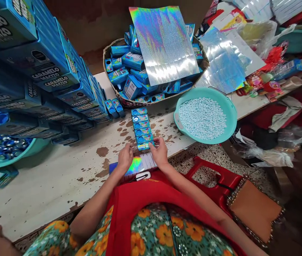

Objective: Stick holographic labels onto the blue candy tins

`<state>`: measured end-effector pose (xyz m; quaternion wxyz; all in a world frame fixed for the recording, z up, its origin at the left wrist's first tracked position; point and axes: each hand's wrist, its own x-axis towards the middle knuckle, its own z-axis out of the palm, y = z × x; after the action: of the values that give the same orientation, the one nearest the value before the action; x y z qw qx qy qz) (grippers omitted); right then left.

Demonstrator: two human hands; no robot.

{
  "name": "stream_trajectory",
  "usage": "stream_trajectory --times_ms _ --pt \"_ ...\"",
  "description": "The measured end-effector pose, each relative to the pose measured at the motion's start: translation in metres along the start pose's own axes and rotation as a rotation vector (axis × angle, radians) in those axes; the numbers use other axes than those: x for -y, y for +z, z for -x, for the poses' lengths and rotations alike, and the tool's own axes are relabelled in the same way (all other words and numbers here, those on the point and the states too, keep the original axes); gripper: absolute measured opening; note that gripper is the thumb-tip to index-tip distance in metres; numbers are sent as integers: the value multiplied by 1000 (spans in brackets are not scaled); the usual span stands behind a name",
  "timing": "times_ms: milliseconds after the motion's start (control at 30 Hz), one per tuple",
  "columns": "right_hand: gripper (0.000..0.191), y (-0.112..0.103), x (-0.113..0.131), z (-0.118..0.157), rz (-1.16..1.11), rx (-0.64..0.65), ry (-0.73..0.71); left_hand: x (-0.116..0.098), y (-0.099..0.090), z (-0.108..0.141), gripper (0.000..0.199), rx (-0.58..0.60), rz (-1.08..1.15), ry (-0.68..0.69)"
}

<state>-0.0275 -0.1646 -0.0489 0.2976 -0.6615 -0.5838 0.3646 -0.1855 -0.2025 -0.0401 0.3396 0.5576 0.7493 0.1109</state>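
Note:
A row of small blue candy boxes point(142, 127) runs away from me on the worn white table, each with a round spot at one end. My right hand point(160, 152) is closed at the right side of the nearest box point(146, 145), its thumb and fingers on that box. On the left of the same box, my left hand point(125, 156) has its fingers pinched together; what is between them is too small to make out. Below both hands a shiny holographic sheet point(134, 165) lies at the table's near edge.
Tall stacks of blue boxes point(52, 67) stand at left, by a bowl point(37, 146) of shiny caps. A carton point(125, 104) of loose boxes, with a holographic sheet point(164, 42) on top, is behind. At right sit a turquoise colander point(232, 117) of pale candies and a red stool point(193, 169).

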Motion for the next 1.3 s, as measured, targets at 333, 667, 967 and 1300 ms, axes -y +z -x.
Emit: stream_trajectory --times_ms 333,667,967,1300 --pt "28 -14 -12 5 7 -85 -155 6 -3 6 35 293 -332 47" --pt "33 -33 -9 51 360 245 -676 -7 -27 25 28 286 -138 200" --pt "42 -18 -24 51 551 381 -843 -6 -26 21 25 225 -121 151" --pt "12 -36 0 46 325 426 -704 -1 -24 21 26 160 -137 155"
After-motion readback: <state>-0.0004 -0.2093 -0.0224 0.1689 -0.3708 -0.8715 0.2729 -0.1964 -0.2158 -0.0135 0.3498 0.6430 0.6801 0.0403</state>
